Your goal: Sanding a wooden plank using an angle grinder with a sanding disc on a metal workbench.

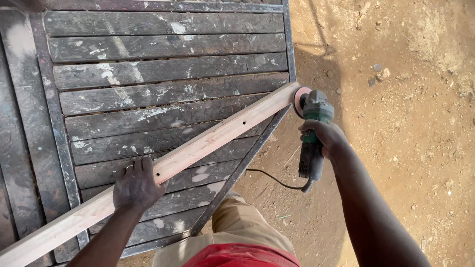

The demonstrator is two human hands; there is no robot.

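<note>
Left hand (136, 185): palm down on the pale wooden batten (173, 163), fingers (147, 165) spread and nearly flat, tips curling over its upper edge. Pressing it down, not a closed grasp. Thumb side hard to make out against the dark boards.

Right hand (324, 138): fingers wrapped tight round the body of a green and grey angle grinder (312, 133), fully closed on it. Grinder points to 12 o'clock; its pinkish sanding disc (300, 101) is at the batten's far end, touching or just beside it, can't tell which.

Batten runs diagonally from 7 o'clock, cut off at the frame's bottom-left corner, up to about 2 o'clock, ending at the disc. Small holes show along its face. It lies on a bench (148, 74) of dark, paint-flecked planks in a metal frame; its end overhangs the bench's right rail.

Black cord (272, 179) leaves the grinder's tail and loops toward 9 o'clock, vanishing behind the bench rail. Sandy ground (405, 123) at 3 o'clock. Beige trousers and red cloth at 6 o'clock, cut off. Disc's working face is hidden.
</note>
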